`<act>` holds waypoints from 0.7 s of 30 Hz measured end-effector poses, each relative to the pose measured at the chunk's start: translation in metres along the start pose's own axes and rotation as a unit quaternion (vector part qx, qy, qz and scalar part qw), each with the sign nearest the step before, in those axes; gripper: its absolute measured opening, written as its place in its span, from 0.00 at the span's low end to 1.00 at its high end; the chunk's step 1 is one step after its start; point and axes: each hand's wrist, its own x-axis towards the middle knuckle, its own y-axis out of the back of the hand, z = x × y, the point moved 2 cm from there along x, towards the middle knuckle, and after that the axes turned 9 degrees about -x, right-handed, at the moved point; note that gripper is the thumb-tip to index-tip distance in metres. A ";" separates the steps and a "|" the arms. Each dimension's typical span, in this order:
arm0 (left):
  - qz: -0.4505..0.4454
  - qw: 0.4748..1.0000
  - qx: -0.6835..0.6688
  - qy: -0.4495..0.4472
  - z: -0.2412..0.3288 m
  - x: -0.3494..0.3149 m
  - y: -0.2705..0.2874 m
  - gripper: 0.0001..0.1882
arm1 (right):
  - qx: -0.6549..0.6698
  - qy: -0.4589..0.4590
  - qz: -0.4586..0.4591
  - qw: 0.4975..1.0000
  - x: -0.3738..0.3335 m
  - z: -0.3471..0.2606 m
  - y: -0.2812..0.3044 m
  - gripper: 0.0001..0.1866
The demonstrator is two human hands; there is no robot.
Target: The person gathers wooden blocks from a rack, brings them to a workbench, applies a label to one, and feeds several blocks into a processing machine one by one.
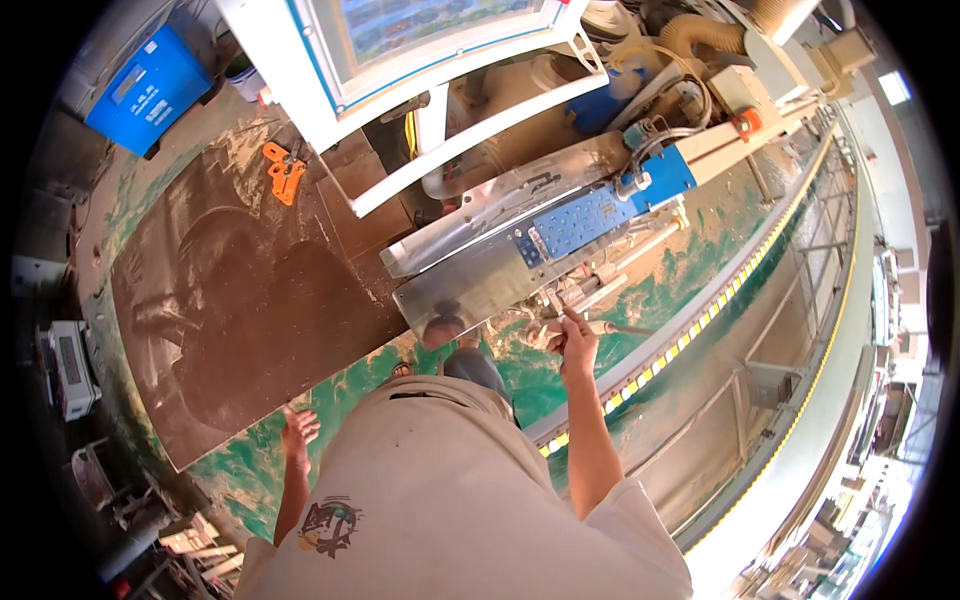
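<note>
My left hand (298, 432) hangs at my side with its fingers apart and nothing in it, beside the near edge of a large brown sheet (270, 330). To the right, my right hand (577, 346) is raised with its fingers curled, at the metal fittings (575, 292) along the near side of a long machine. What those fingers hold, if anything, is too small to make out. The machine has a flat metal bed (470, 285) and a blue perforated plate (585, 222). A rounded, blurred reflection shows at the bed's near end.
A white-framed panel (430, 165) stands over the machine's far side. An orange tool (284, 175) lies at the sheet's far edge, with a blue box (152, 90) beyond. A long rail with yellow marks (690, 325) curves along my right. Sawdust covers the green floor (365, 385).
</note>
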 end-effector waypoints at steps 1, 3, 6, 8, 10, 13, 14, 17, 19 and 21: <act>-0.043 0.997 0.055 -0.013 -0.010 0.008 0.008 0.47 | -0.015 -0.003 0.013 1.000 -0.017 0.013 0.001 0.23; -0.128 0.985 0.115 0.002 -0.036 0.023 0.029 0.41 | -0.044 -0.002 0.029 0.999 -0.050 0.033 0.002 0.22; -0.182 0.945 0.269 0.026 -0.053 0.031 0.039 0.33 | -0.094 0.004 0.055 0.994 -0.104 0.052 0.001 0.21; -0.287 0.835 0.461 -0.090 -0.101 0.063 0.084 0.27 | -0.120 -0.015 0.072 0.990 -0.147 0.065 0.002 0.20; -0.278 0.823 0.491 -0.066 -0.116 0.086 0.086 0.25 | -0.131 -0.027 0.083 0.988 -0.190 0.078 0.014 0.21; -0.175 0.896 0.380 0.152 -0.094 0.069 0.065 0.37 | -0.139 -0.038 0.114 0.983 -0.247 0.106 0.037 0.21; -0.198 0.891 0.355 0.202 -0.098 0.090 0.064 0.40 | -0.139 -0.044 0.123 0.982 -0.261 0.112 0.043 0.21; -0.232 0.881 0.393 0.123 -0.104 0.108 0.036 0.40 | -0.147 -0.038 0.138 0.979 -0.289 0.124 0.067 0.20; -0.235 0.862 0.450 -0.001 -0.104 0.084 0.002 0.37 | -0.138 -0.035 0.150 0.978 -0.302 0.143 0.086 0.21; -0.245 0.859 0.447 -0.041 -0.105 0.060 -0.033 0.35 | -0.141 -0.023 0.158 0.977 -0.317 0.156 0.105 0.21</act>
